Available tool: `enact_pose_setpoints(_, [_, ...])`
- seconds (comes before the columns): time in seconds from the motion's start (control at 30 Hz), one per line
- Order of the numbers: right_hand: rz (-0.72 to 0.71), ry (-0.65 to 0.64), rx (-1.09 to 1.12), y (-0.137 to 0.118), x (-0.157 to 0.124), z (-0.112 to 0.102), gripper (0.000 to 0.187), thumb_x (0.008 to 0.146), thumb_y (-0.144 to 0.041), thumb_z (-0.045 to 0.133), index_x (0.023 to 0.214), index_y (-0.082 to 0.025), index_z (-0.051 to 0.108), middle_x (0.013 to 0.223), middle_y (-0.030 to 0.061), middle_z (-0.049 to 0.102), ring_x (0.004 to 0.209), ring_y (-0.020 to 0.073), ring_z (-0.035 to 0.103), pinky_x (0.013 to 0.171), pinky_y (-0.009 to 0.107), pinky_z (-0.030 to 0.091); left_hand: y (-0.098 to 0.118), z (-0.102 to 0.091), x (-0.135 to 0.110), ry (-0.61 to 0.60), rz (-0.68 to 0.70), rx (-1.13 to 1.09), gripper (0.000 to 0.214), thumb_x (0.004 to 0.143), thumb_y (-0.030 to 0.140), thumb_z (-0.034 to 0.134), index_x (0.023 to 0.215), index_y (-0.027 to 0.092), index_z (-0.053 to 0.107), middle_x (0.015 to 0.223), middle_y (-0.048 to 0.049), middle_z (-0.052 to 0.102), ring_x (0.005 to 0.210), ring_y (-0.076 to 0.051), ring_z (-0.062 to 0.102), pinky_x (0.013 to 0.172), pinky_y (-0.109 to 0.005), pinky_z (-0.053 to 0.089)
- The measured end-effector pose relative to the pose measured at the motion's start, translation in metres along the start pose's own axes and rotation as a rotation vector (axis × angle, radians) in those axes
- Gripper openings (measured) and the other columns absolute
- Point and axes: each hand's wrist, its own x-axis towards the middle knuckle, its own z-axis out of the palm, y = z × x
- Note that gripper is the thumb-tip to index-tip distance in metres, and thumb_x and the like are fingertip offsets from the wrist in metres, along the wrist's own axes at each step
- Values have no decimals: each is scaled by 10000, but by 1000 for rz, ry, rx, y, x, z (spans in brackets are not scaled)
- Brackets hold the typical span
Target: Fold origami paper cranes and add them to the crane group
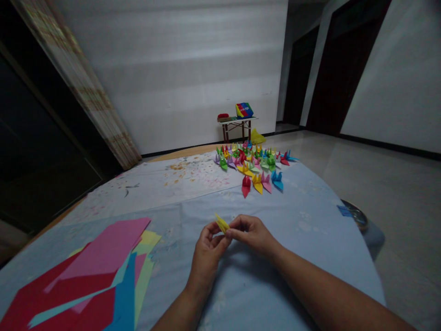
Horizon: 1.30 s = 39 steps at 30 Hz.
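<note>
My left hand (pixel 207 250) and my right hand (pixel 253 234) meet over the middle of the table, both pinching a small folded yellow paper piece (pixel 222 223). The fingers of each hand are curled round it, and its point sticks up to the left. At the near left lies a stack of coloured paper sheets (pixel 93 276) in pink, red, blue and yellow. At the far end stands a crowd of folded paper cranes (pixel 253 165) in many colours.
A pale blue cloth (pixel 303 220) covers the table; a white stained cloth (pixel 161 181) lies further back. A small side table (pixel 237 124) with a colourful box stands by the wall. A stool (pixel 361 220) sits at the right edge.
</note>
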Motion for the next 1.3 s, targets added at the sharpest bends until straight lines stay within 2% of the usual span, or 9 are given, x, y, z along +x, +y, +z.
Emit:
enact_pose_setpoints(0.13, [38,-29,158,3,2,0,256,644,-370,691,702,-138,603,645,-3,628,586,109,552,567,229,426,1,-1,0,11,-7,5,508,590,213,754,1026,171,497,988,-55,609,798,-158,629,723,-263,474])
enact_pose_setpoints(0.27, [30,-8,134,4,3,-2,263,672,-385,661,721,-134,603,640,-2,623,579,107,554,566,227,430,0,-2,0,-9,-11,24,445,630,243,731,997,159,493,961,-61,618,782,-161,629,717,-285,478])
enact_pose_setpoints(0.47, [-24,50,-68,3,3,-3,206,753,-337,565,745,-139,621,620,-9,593,561,95,513,541,209,400,-3,-6,0,-24,-24,24,328,663,257,709,913,141,532,847,-38,641,735,-138,619,741,-285,466])
enact_pose_setpoints(0.67, [-94,100,-314,0,-1,-3,184,782,-275,509,779,-153,646,638,-4,616,573,102,530,542,203,387,-2,-6,0,-9,-44,118,324,638,269,720,901,130,591,803,-35,663,680,-116,594,688,-235,453])
enact_pose_setpoints(0.8, [-112,99,-381,0,-1,-3,187,781,-265,508,785,-158,661,659,3,637,586,109,550,557,206,394,-1,-5,-1,1,-43,170,327,640,277,713,912,134,599,729,-17,666,667,-118,590,671,-223,447])
enact_pose_setpoints(1.03, [-93,54,-351,0,1,-5,177,759,-259,531,802,-166,676,708,13,672,599,116,565,564,209,406,-1,-7,-1,21,-46,200,339,658,290,698,940,133,595,701,-13,660,654,-114,581,658,-218,444])
enact_pose_setpoints(1.2, [-39,93,-299,2,2,-5,162,745,-265,535,729,-138,634,624,5,613,566,107,526,530,203,390,-1,-6,-1,27,-27,179,309,660,282,697,909,135,589,726,-10,645,655,-102,577,662,-214,451])
enact_pose_setpoints(1.3, [-15,85,-206,4,3,-4,154,745,-277,536,716,-141,603,606,-9,581,547,98,503,521,201,384,-1,-4,0,64,11,111,367,636,257,714,947,156,547,781,-3,629,670,-103,586,667,-225,464])
